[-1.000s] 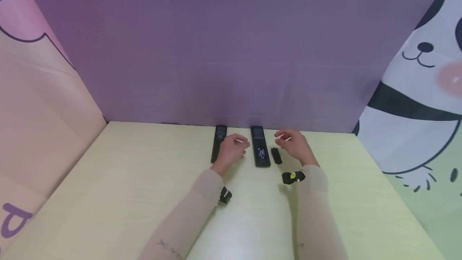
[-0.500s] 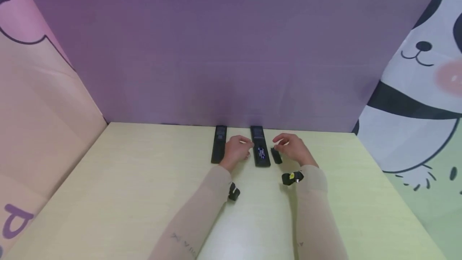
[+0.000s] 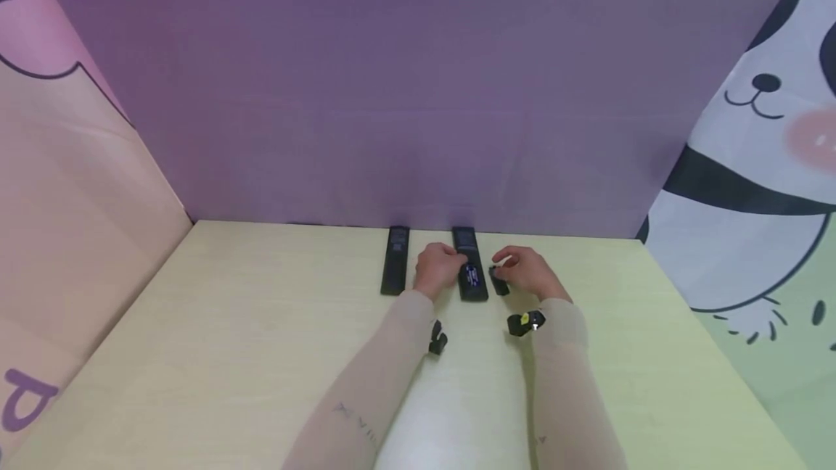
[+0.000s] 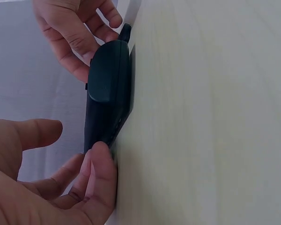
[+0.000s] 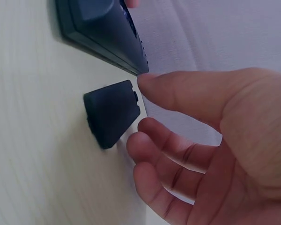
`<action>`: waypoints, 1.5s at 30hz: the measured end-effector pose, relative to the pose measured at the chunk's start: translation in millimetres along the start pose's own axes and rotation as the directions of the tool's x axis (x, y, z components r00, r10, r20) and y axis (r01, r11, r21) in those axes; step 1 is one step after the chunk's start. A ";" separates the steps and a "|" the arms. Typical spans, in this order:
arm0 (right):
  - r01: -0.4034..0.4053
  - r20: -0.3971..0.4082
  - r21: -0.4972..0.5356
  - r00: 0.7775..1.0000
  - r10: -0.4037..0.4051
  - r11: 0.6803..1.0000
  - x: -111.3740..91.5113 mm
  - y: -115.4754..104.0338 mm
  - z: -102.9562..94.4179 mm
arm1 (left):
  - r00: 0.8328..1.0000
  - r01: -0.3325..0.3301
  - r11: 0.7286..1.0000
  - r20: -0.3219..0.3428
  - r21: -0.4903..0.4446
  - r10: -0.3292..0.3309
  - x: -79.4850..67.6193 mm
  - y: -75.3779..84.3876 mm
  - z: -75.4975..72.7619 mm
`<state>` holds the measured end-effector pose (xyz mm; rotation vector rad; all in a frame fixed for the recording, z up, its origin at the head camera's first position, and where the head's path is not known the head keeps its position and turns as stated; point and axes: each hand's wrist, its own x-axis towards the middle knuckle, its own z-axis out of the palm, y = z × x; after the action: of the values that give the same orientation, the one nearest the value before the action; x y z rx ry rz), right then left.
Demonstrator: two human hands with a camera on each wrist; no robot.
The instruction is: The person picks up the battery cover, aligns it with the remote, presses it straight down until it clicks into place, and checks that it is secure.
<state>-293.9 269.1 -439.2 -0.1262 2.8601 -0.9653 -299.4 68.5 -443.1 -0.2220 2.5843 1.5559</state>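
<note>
A black remote control (image 3: 480, 294) lies back side up, its battery compartment uncovered and batteries (image 3: 472, 275) showing inside. My left hand (image 3: 436, 267) is at its left side; in the left wrist view, bent fingertips (image 4: 101, 152) touch the lower edge of the remote (image 4: 107, 70) while the thumb stands apart. To the right, a small black battery cover (image 3: 501, 287) rests on the table. My right hand (image 3: 530, 273) reaches over it. The right wrist view has the thumb and bent fingers spread just beside the cover (image 5: 112, 112), a gap between them.
A second black remote (image 3: 395, 263) lies left of my left hand. The pale table (image 3: 261, 339) ends at a purple backdrop (image 3: 418, 107) right behind both remotes. Printed cloth panels border the left and right sides.
My left hand has moved right, away from the second remote to the one with its batteries showing. My right hand has come down closer to the battery cover.
</note>
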 end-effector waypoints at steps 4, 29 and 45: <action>0.022 0.010 -0.002 1.000 -0.022 1.000 0.5 0.2 1.5 | 1.000 0.011 1.000 -0.022 0.020 -0.010 1.1 2.6 2.6; -0.019 0.017 -0.035 1.000 0.019 0.999 -1.1 0.3 4.9 | 0.994 0.085 0.969 -0.086 0.232 -0.067 10.1 12.7 25.0; -0.023 -0.003 -0.026 1.000 0.023 0.999 -1.0 -0.9 3.5 | 0.989 0.117 0.962 -0.120 0.247 -0.089 11.1 16.6 31.5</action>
<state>-292.4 266.4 -441.3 -0.0947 2.8708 -0.9245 -312.6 103.3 -445.3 -0.4178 2.7700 1.1956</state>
